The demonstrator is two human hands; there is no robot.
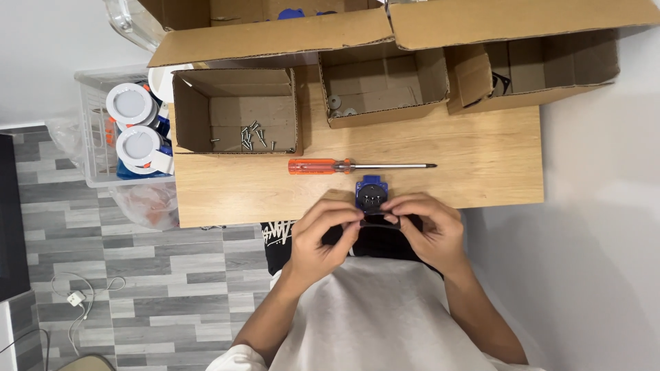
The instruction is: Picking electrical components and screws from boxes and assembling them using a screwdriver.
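Observation:
My left hand (323,237) and my right hand (430,230) meet at the near edge of the wooden table (481,158). Together they pinch a small black part (380,220) just below a blue and black round socket-like piece (371,194) that stands at the table's edge. The fingers of both hands are curled around the black part, which is mostly hidden. An orange-handled screwdriver (344,165) lies on the table just beyond the hands, tip pointing right.
Three open cardboard boxes stand at the back: the left box (185,110) holds several screws (253,137), the middle box (385,113) some washers, the right box (543,75) dark parts. A clear bin (93,137) with round white lamps sits left of the table.

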